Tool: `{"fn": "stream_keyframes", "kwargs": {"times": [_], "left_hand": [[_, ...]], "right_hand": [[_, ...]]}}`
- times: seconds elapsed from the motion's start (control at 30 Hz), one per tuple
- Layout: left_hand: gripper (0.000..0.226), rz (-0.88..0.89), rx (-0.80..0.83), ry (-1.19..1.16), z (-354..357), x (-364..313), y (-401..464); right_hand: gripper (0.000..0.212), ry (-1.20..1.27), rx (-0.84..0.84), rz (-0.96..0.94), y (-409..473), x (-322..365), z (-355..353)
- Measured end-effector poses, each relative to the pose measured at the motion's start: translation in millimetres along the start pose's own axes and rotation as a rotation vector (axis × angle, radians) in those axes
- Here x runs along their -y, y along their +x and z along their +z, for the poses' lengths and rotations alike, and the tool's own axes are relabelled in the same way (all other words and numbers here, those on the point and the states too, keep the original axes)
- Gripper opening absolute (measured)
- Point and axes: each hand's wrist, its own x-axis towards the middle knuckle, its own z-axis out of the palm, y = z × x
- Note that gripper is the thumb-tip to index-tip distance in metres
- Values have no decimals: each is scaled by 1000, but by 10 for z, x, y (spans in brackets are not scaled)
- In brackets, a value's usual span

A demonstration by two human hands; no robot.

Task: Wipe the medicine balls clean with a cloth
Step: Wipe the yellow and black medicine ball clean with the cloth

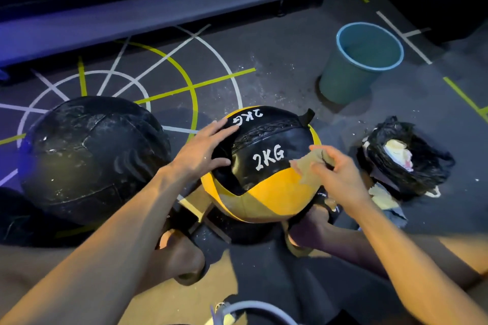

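A black and yellow medicine ball marked 2KG sits on the floor between my feet. My left hand lies flat on its upper left side with the fingers spread. My right hand pinches a small tan cloth against the ball's right side. A larger black medicine ball, scuffed and dusty, rests on the floor to the left.
A blue bucket stands at the back right. A black plastic bag with rags in it lies to the right of the ball. A treadmill base runs along the back. The floor has white and yellow lines.
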Motion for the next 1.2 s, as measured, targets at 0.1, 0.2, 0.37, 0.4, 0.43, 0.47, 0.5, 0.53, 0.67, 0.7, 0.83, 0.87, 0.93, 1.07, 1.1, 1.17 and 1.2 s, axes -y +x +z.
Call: {"fn": "stream_keyframes", "kwargs": {"times": [0.1,0.2,0.37,0.4,0.43,0.47,0.5,0.53,0.67,0.7,0.83,0.87,0.93,1.07,1.1,1.17,1.2], "left_hand": [[80,48,49,114,1,-99,176],[78,-4,63,160,6,-204,306],[78,-52,37,193,-20,-262,388],[78,-62,24,193,-4,-258,397],[78,-71,12,192,15,-255,412],[78,-77,-1,191,30,-254,429],[78,-84,-9,184,37,-245,446],[78,-88,-15,176,35,-233,459],[77,-104,-11,140,12,-153,471],[77,-106,-10,124,11,-149,470],[76,-113,-21,83,34,-179,463],[77,-111,-23,83,41,-186,460],[77,-112,-23,82,47,-192,460],[76,-132,-9,42,36,-197,449],[76,-133,-8,35,30,-196,441],[77,-141,-1,27,29,-197,420],[77,-147,7,26,35,-213,401]], "right_hand": [[62,-149,-125,0,128,-33,-114],[49,-175,-288,-18,299,-1,-42],[11,-179,-351,-141,512,150,378],[11,-215,-323,-194,471,179,507],[11,-266,-280,-242,399,186,646],[14,-302,-229,-288,300,178,776],[21,-322,-156,-338,195,139,912],[26,-330,-63,-407,88,102,1015],[27,-428,160,-695,61,-69,980],[28,-420,70,-656,183,-86,859],[25,-331,-285,-309,463,-21,602],[24,-329,-245,-346,376,34,692],[23,-337,-4,-532,82,101,963],[22,-536,247,-783,-37,14,970],[23,-535,163,-747,130,-7,865],[24,-516,-78,-562,488,-40,562],[24,-481,-177,-431,622,-69,407]]}}
